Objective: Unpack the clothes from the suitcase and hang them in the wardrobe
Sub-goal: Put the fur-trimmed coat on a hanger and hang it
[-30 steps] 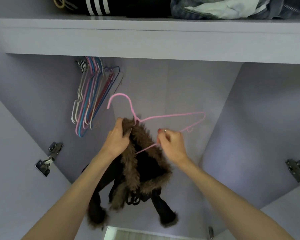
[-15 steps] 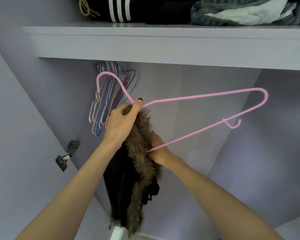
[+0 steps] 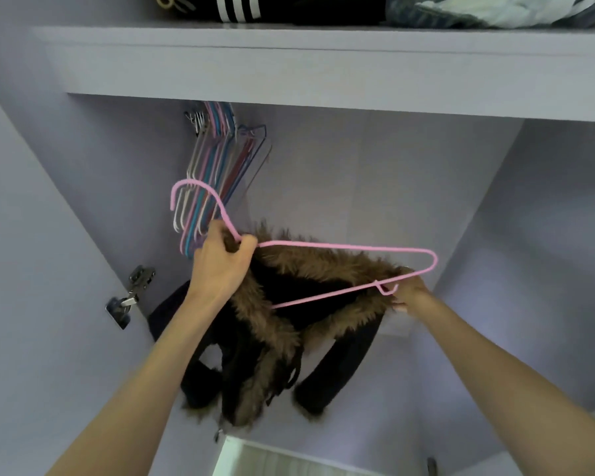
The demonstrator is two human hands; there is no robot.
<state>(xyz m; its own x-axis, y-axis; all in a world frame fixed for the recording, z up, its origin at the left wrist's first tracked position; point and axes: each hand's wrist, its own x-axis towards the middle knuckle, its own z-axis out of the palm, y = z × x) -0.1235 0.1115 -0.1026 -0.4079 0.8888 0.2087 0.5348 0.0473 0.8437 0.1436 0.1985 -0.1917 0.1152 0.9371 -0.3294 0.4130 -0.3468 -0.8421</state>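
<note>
Left hand grips thin pink wire hanger's neck | right hand pinches black fur-trimmed coat at hanger's far end, inside wardrobe | advice: seat both shoulders before hooking.

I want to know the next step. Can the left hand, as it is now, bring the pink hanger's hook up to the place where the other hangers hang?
Probably yes. The left hand grips the pink hanger at its neck, the hook is free, and nothing stands between it and the bunch of empty hangers just above. The rail itself is hidden behind the shelf.
</note>
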